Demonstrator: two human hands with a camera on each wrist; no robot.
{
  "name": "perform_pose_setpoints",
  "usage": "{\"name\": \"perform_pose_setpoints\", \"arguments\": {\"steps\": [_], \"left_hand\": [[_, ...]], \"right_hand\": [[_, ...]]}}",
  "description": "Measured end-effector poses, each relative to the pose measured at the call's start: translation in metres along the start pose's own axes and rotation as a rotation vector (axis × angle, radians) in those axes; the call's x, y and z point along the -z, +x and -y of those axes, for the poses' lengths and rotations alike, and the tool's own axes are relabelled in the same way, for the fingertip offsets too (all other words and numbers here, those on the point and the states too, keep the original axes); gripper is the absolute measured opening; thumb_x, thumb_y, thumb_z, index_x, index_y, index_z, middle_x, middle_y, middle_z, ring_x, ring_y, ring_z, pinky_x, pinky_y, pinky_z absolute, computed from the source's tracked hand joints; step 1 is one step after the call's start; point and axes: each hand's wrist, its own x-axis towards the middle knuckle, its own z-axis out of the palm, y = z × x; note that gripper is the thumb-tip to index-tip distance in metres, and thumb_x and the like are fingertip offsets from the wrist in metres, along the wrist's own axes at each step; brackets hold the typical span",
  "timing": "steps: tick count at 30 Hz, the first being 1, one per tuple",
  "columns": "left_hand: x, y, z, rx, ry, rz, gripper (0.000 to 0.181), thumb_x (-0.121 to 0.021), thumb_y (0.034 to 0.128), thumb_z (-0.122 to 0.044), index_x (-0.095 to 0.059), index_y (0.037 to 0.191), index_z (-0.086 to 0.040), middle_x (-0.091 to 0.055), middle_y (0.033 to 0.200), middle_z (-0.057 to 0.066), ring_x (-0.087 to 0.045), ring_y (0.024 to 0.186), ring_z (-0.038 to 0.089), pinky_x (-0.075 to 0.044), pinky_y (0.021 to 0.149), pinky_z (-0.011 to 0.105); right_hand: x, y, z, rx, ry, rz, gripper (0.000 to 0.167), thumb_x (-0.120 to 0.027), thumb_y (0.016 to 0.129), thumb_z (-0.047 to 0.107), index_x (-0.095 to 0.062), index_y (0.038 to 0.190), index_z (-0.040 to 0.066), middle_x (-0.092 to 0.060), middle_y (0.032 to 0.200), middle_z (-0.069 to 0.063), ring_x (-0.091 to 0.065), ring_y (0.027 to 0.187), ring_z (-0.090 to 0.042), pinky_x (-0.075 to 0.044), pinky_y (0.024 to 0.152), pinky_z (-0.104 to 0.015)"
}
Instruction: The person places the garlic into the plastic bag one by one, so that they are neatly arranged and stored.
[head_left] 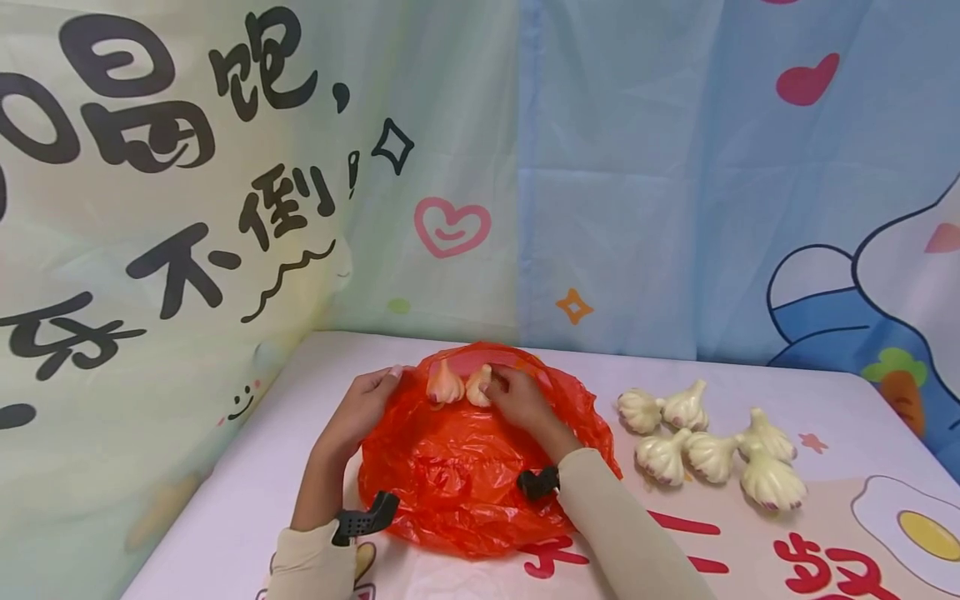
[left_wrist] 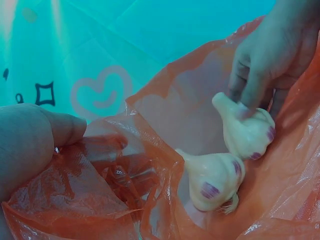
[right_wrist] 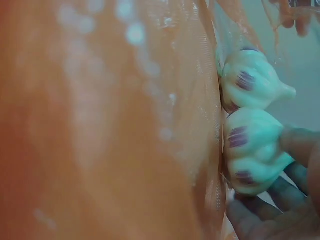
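Garlic bulb [left_wrist: 250, 135] sits at R hand's [head_left: 521, 402] fingertips, pinched w/ thumb; L hand [head_left: 371, 404] grips red bag [head_left: 450, 492] rim. Bulb prob. light, firm, a bit slick; best hold = rounded body, not thin neck. Bag thin, likely tears.

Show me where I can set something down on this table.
Bare table lies left of the left hand and red bag. Another patch, only printed, lies in front of the six loose garlic bulbs, right of the right sleeve. Crowded: the bag's far side, where the right hand grips one of two bulbs, and the narrow gap between bag and loose bulbs.
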Motion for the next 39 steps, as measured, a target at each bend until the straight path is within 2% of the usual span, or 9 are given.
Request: {"name": "perform_pose_setpoints", "arguments": {"steps": [3,6,12,19,27,34,39], "left_hand": [[0.0,0.0,0.0,-0.006,0.0,0.002,0.043,-0.045,0.1026,-0.042,-0.062,0.126,-0.009,-0.065,0.111,0.014,-0.062,0.1,0.042,-0.056,0.079,0.045],[0.0,0.001,0.0,-0.011,-0.001,-0.002,0.043,-0.045,0.1025,-0.042,-0.062,0.125,-0.01,-0.066,0.11,0.014,-0.062,0.099,0.043,-0.056,0.079,0.046],[-0.003,0.0,0.0,0.009,-0.018,0.003,0.044,-0.046,0.1019,-0.044,-0.063,0.125,-0.01,-0.066,0.112,0.013,-0.062,0.101,0.041,-0.056,0.081,0.046],[-0.004,0.0,0.0,0.005,-0.015,-0.002,0.043,-0.045,0.1025,-0.042,-0.063,0.125,-0.01,-0.066,0.113,0.013,-0.062,0.102,0.04,-0.056,0.081,0.045],[-0.001,-0.003,0.0,0.009,-0.011,-0.011,0.044,-0.044,0.1027,-0.043,-0.063,0.125,-0.01,-0.066,0.112,0.012,-0.062,0.101,0.041,-0.056,0.08,0.045],[0.0,-0.003,0.0,0.01,-0.022,-0.007,0.043,-0.045,0.1023,-0.043,-0.063,0.125,-0.011,-0.066,0.113,0.013,-0.062,0.101,0.042,-0.056,0.081,0.046],[0.001,-0.003,-0.001,0.003,-0.015,-0.013,0.043,-0.045,0.1025,-0.043,-0.063,0.125,-0.011,-0.066,0.113,0.012,-0.062,0.101,0.042,-0.056,0.081,0.046]], "right_hand": [[0.0,-0.001,0.001,-0.006,0.008,0.041,0.044,-0.064,0.094,0.008,-0.054,0.136,-0.001,-0.058,0.131,-0.014,-0.055,0.116,-0.03,-0.046,0.099,-0.045],[0.0,0.0,0.003,-0.015,0.009,0.046,0.046,-0.064,0.094,0.007,-0.052,0.137,-0.002,-0.057,0.132,-0.015,-0.054,0.116,-0.031,-0.045,0.099,-0.046],[-0.002,-0.001,-0.001,-0.054,-0.003,-0.015,0.044,-0.064,0.095,0.009,-0.054,0.136,0.0,-0.061,0.125,-0.012,-0.057,0.107,-0.028,-0.05,0.094,-0.043],[-0.004,-0.001,-0.002,-0.064,-0.016,-0.042,0.045,-0.066,0.093,0.011,-0.054,0.136,0.002,-0.06,0.126,-0.014,-0.057,0.111,-0.03,-0.048,0.096,-0.044],[-0.003,-0.005,-0.006,-0.007,-0.05,0.013,0.056,-0.07,0.089,0.01,-0.05,0.14,0.002,-0.054,0.137,-0.014,-0.051,0.123,-0.031,-0.044,0.1,-0.045],[-0.002,-0.009,-0.003,0.048,-0.032,0.005,0.06,-0.075,0.086,0.014,-0.051,0.14,0.007,-0.052,0.14,-0.01,-0.048,0.128,-0.03,-0.043,0.101,-0.046],[0.002,-0.013,0.007,0.1,-0.082,-0.003,0.058,-0.075,0.086,0.016,-0.053,0.139,0.007,-0.054,0.137,-0.01,-0.051,0.125,-0.03,-0.046,0.099,-0.046]]}}
